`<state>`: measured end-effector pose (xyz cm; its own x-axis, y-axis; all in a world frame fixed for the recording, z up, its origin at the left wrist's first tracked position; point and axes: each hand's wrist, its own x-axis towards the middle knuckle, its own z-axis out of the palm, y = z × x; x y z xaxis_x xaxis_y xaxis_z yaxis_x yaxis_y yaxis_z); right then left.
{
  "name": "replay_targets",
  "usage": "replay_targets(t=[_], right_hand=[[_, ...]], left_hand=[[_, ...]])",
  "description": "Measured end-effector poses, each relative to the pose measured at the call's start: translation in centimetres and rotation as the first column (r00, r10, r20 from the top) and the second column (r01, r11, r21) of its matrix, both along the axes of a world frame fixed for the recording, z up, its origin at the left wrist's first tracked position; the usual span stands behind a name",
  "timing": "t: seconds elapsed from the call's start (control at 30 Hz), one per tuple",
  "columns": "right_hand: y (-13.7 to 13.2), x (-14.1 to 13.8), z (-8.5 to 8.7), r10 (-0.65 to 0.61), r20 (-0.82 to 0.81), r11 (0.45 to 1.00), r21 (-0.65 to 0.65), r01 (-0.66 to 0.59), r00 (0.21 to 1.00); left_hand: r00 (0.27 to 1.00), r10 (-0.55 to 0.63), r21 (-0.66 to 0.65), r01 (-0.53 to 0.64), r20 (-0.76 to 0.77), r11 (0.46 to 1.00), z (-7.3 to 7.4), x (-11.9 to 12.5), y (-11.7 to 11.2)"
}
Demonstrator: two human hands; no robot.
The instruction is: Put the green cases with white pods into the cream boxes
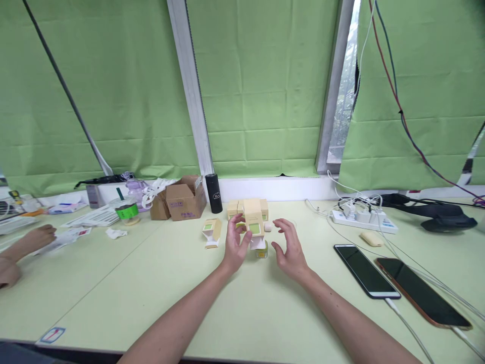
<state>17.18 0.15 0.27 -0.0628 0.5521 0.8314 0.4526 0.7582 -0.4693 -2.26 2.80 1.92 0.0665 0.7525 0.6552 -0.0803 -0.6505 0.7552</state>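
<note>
- Near: pale green, smooth surface (pixel 261 318), bare at the lower centre of the frame.
- Left hand (pixel 235 248), centre of the frame: partly curled, thumb and fingers gripping the left side of a small cream cardboard box with a green panel (pixel 255 227).
- Right hand (pixel 291 254), right of centre: fingers spread and bent, nothing held, apart from the box.
- Small clear glass jar with a yellow-green label (pixel 261 251): just below the box's white flaps; contact cannot be told.
- Box, handling (judged): light, thin-walled, easily crushed; best held by its side edges, clear of the flaps.
- Box, orientation: long axis runs up and down the frame, slightly tilted; open end points to the bottom. Its upper end merges visually with cartons behind.
- Farther: open cream carton (pixel 217 230), left of the left hand; black cylindrical bottle (pixel 214 194) beyond.
</note>
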Motion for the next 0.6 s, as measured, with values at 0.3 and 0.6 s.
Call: replay_targets(t=[0.3, 0.6], right_hand=[[-0.46, -0.54, -0.01, 0.151, -0.031, 0.986, -0.061, -0.153, 0.988], [-0.47, -0.57, 0.09, 0.219, -0.111, 0.965, -0.123, -0.232, 0.970]], left_hand=[[0.999, 0.020, -0.085, -0.023, -0.042, 0.996, -0.19, 0.59, -0.35], [0.995, 0.023, -0.083, -0.031, -0.092, 0.996, -0.63, 0.78, -0.14]])
